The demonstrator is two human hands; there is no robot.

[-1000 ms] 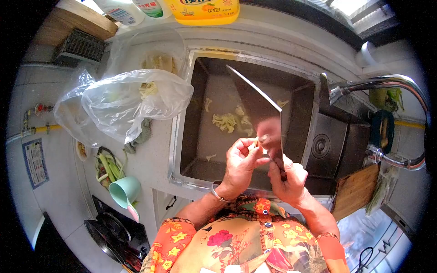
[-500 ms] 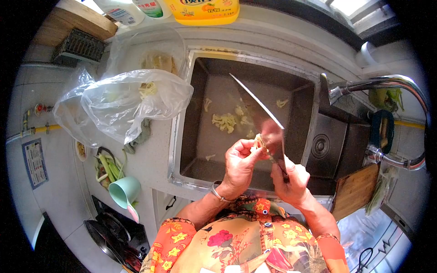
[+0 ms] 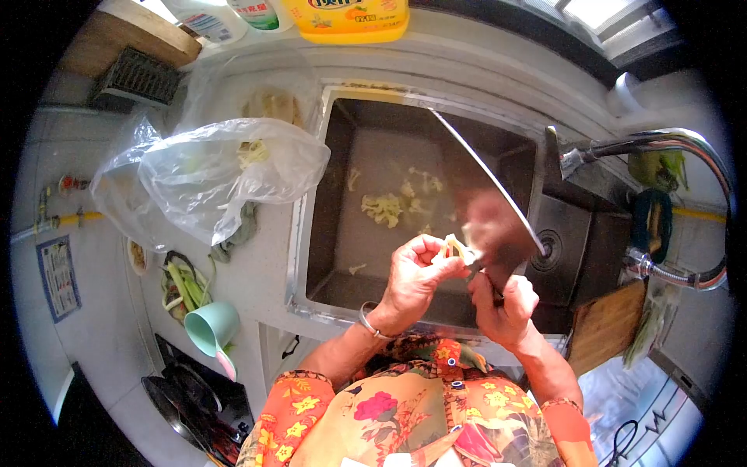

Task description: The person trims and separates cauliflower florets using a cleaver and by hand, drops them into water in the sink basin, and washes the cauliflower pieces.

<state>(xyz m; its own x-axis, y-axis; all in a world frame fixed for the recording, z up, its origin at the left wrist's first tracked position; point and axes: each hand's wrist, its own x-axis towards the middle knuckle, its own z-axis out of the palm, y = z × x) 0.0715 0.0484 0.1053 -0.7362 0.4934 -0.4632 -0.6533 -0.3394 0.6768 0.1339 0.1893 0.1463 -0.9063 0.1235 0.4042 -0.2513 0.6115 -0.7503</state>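
My left hand (image 3: 416,279) pinches a small pale cauliflower piece (image 3: 454,249) over the near part of the sink (image 3: 315,226). Close beside it, my right hand (image 3: 504,307) grips a wide-bladed cleaver (image 3: 494,198) at its lower end. The blade rises away from me, with its bright edge slanting from upper left to lower right, and looks reflective. Several cauliflower florets (image 3: 381,208) lie on the sink floor left of the blade. My right fingers cover most of the cleaver's handle.
Left of the sink is a clear plastic bag (image 3: 233,175) with pale pieces inside. A mint-green cup (image 3: 212,328) and green vegetable stalks (image 3: 185,284) are nearer me. On the right are a faucet hose (image 3: 712,167), a smaller basin (image 3: 548,245) and a wooden board (image 3: 607,327).
The cleaver has swung right, its edge now farther from my left hand. My left hand has shifted slightly right and lower with the cauliflower piece still in its fingers.
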